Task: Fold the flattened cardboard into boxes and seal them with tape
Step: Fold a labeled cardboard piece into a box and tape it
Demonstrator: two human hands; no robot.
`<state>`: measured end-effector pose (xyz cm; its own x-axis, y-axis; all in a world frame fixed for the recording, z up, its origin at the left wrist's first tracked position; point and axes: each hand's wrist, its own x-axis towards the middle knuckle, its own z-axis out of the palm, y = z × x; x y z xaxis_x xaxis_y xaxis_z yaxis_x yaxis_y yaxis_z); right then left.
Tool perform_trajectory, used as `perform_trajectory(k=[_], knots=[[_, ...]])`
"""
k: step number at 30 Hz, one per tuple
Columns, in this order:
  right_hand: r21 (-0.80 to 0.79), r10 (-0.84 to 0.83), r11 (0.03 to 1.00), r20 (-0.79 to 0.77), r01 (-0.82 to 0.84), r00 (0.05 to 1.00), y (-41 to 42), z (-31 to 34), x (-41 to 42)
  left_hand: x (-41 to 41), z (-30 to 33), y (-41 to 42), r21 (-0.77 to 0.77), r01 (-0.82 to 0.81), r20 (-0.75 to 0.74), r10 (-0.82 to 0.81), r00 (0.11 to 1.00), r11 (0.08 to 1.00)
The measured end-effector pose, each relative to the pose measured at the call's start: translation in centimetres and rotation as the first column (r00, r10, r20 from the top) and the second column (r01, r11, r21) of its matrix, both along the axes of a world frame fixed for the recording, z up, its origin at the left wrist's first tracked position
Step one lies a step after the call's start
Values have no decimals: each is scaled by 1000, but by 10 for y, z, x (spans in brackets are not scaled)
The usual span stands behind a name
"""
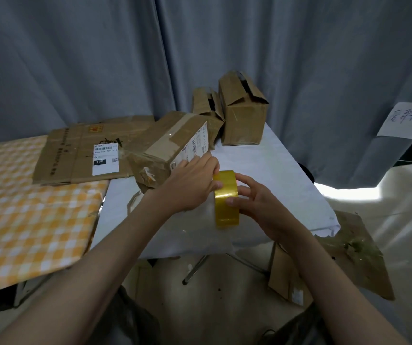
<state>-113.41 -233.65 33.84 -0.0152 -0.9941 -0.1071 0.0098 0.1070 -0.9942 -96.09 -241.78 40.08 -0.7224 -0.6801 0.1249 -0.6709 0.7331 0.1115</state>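
The right hand (257, 202) grips the tape (225, 198); left hand (192, 180) fingertips pinch its top edge — probably hunting the end. Beyond the fingers a folded box (172, 145) waits, two boxes (243, 113) stand behind it, and flat cardboard (75, 155) lies unfolded — roughly midway.

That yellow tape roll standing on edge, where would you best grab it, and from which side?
Across its width, from the right, as the right hand does: the tape roll stands on edge on the table, so its flat sides take fingers and thumb. That leaves the band's top free for the left hand to find the tape end.
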Motion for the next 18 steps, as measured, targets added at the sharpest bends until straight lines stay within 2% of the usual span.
perform_trajectory(k=[5,10,14,18], knots=[[-4,-4,1000,-15,4,1000,-1,-1,0,-1,0,2,23,-16,-20,16,1000,1000],[-29,-36,999,-15,35,999,-2,1,4,-2,7,6,-39,-14,-13,13,1000,999],[-49,-81,996,-95,77,992,-5,0,10,-18,12,17,-75,38,0,-38,999,996],[-66,-84,995,-120,76,989,-5,0,12,-30,12,21,-2,-127,-154,125,980,992]])
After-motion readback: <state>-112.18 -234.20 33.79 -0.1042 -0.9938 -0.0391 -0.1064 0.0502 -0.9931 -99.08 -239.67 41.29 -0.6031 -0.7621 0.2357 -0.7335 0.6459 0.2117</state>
